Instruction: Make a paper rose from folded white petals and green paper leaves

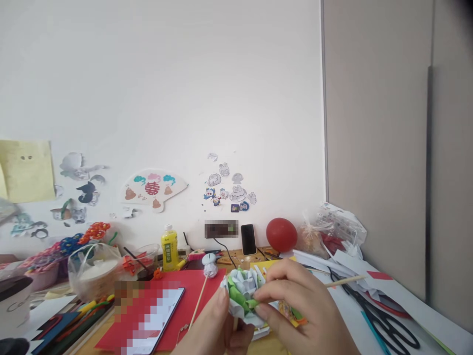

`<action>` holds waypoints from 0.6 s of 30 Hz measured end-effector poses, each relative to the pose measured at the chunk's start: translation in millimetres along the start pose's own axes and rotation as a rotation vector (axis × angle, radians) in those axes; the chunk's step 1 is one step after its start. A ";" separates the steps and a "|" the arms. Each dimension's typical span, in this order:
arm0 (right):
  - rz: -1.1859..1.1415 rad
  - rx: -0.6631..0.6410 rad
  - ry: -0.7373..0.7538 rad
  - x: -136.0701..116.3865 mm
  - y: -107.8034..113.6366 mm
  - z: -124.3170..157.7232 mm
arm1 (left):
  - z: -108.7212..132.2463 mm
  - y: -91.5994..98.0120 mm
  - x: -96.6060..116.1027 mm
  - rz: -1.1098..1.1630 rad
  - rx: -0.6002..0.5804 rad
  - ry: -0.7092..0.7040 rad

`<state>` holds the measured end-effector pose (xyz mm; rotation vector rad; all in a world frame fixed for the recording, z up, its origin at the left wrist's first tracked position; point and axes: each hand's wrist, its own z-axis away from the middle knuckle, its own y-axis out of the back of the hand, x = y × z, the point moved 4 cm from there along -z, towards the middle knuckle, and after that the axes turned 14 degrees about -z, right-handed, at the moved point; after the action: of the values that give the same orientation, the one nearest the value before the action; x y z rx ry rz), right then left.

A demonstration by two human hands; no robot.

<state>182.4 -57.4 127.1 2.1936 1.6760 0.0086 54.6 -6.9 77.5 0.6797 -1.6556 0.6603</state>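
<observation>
Both hands on the paper flower (244, 291), low centre, just right of the red sheet (192, 301). Left hand (216, 330) cups it from below, thumb on the white edge. Right hand (295, 310) pinches a green strip (254, 303) at the flower's front. Risk: thin paper, so too hard a pinch would likely tear or crease the strip. Skewer (197, 301) lying on the sheet could get knocked; scissors (384, 323) sit right of the flower.
</observation>
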 end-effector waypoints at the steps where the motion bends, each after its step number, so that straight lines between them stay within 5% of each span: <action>1: 0.007 0.004 0.007 -0.6 0.3 -0.9 | 1.1 -2.3 3.2 0.010 -0.008 -0.003; 18: 0.140 0.023 0.115 -7.7 1.6 -1.3 | 4.7 -4.2 7.1 -0.053 -0.028 0.009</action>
<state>181.4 -64.6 130.5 2.3644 1.5843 0.1561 53.5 -13.8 83.9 0.6979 -1.6303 0.6004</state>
